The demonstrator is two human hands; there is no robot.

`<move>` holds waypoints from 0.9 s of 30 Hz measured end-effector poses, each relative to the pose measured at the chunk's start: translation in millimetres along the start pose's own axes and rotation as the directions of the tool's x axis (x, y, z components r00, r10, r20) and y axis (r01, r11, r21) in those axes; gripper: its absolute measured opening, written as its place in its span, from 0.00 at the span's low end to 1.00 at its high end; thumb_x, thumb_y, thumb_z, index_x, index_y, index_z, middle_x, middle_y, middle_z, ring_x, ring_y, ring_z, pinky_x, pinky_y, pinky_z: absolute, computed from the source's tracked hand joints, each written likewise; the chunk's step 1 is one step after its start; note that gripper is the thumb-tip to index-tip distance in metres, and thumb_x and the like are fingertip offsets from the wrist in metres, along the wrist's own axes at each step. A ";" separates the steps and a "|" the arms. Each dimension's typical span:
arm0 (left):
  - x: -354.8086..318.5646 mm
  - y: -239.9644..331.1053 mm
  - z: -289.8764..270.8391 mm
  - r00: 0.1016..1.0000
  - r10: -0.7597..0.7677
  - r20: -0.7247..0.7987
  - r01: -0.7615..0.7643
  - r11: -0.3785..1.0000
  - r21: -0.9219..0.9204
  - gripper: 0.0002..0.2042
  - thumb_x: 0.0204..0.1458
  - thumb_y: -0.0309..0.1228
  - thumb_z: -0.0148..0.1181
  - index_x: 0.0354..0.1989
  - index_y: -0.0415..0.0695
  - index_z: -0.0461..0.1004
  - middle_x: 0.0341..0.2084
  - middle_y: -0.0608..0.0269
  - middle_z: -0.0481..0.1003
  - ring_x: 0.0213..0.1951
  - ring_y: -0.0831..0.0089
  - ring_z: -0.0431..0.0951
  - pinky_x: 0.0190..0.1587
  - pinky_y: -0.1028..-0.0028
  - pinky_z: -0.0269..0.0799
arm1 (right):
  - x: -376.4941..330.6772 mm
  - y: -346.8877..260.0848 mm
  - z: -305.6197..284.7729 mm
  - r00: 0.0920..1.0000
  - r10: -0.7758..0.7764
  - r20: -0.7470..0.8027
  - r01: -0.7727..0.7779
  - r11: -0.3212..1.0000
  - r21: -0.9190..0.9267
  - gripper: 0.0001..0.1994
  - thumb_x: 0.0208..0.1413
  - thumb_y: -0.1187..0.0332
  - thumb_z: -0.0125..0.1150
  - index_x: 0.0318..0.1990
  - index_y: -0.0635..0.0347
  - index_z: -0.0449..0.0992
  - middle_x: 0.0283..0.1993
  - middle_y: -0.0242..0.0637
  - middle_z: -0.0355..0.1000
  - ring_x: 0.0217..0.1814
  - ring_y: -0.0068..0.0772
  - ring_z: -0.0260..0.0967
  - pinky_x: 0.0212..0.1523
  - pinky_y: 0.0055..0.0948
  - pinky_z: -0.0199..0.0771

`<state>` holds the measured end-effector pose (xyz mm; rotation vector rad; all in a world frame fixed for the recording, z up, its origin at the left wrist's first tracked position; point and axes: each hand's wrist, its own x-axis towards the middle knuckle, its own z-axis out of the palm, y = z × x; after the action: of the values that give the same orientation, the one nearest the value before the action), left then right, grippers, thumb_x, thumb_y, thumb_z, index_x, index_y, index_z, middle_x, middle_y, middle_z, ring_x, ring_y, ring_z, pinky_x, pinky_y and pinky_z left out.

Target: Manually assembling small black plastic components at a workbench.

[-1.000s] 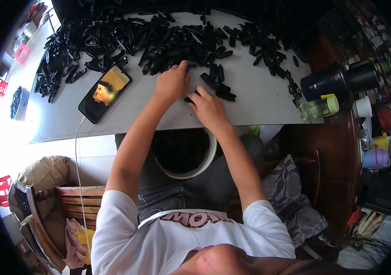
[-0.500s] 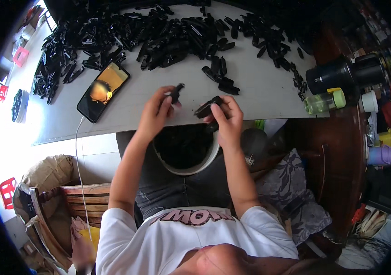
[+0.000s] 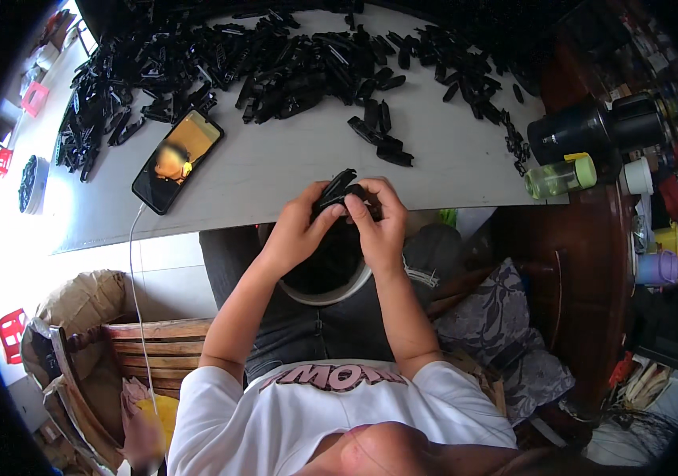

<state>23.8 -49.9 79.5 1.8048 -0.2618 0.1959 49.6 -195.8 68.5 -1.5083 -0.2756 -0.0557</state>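
Above the table's front edge my two hands meet around long black plastic parts. My left hand is closed on them from the left side, its thumb lying along the lower edge. From the other side my right hand grips the same parts, with its fingers curled over the top and its thumb pressed in. How the parts fit together is hidden by my fingers. Below my hands, a white bucket between my legs holds more dark pieces.
A wide heap of black plastic parts covers the back of the grey table. A phone with a charging cable lies at the left. To the right are a green bottle and a dark thermos.
My hands were apart, each holding a black part. Now they have come together, left hand moving right and down, right hand slightly left, with the parts pressed against each other.
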 end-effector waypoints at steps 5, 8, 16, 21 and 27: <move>-3.7 -3.2 -0.2 0.971 -0.172 0.165 0.222 0.905 -0.364 0.16 0.55 0.26 0.53 0.50 0.33 0.65 0.25 0.62 0.73 0.26 0.79 0.73 0.32 0.79 0.70 | 3.9 -12.1 -4.6 0.989 0.126 0.080 -0.140 0.970 0.198 0.21 0.45 0.68 0.67 0.46 0.63 0.68 0.43 0.33 0.70 0.36 0.18 0.67 0.33 0.15 0.65; -3.8 2.9 0.7 0.957 -0.217 0.192 0.269 0.912 -0.310 0.16 0.55 0.27 0.52 0.51 0.33 0.65 0.25 0.63 0.72 0.27 0.79 0.73 0.33 0.79 0.70 | 5.2 -7.7 -9.1 0.953 0.200 0.227 -0.273 0.889 0.367 0.18 0.44 0.69 0.68 0.43 0.63 0.72 0.44 0.35 0.72 0.37 0.21 0.66 0.41 0.25 0.67; 64.1 -30.1 -18.3 0.977 0.167 -0.133 -0.092 0.891 0.444 0.10 0.49 0.29 0.57 0.39 0.40 0.73 0.32 0.56 0.75 0.34 0.63 0.74 0.37 0.67 0.69 | 71.1 11.4 -18.9 0.958 -0.279 -0.071 0.236 0.901 -0.365 0.06 0.43 0.74 0.60 0.27 0.60 0.67 0.25 0.36 0.72 0.27 0.30 0.71 0.28 0.29 0.68; 128.7 -51.9 -19.8 0.914 0.341 -0.219 -0.020 0.576 0.817 0.13 0.42 0.27 0.59 0.38 0.44 0.72 0.38 0.60 0.70 0.43 0.60 0.68 0.44 0.63 0.64 | 111.7 -2.2 3.7 0.981 -0.020 0.195 0.196 0.123 -0.973 0.02 0.43 0.73 0.56 0.27 0.59 0.74 0.23 0.40 0.74 0.28 0.41 0.74 0.27 0.36 0.73; 118.4 -59.7 -33.6 0.910 0.380 -0.165 -0.030 0.457 0.889 0.13 0.42 0.30 0.60 0.39 0.45 0.70 0.42 0.57 0.68 0.43 0.59 0.68 0.43 0.64 0.65 | 119.4 -11.9 9.8 0.952 0.112 0.284 0.289 -0.031 -0.957 0.05 0.45 0.72 0.55 0.29 0.60 0.77 0.27 0.43 0.75 0.31 0.42 0.75 0.29 0.36 0.74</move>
<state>154.4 -12.1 64.1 2.7218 -0.1238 0.9860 161.2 -171.0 106.0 -3.0959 -0.6737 -0.1827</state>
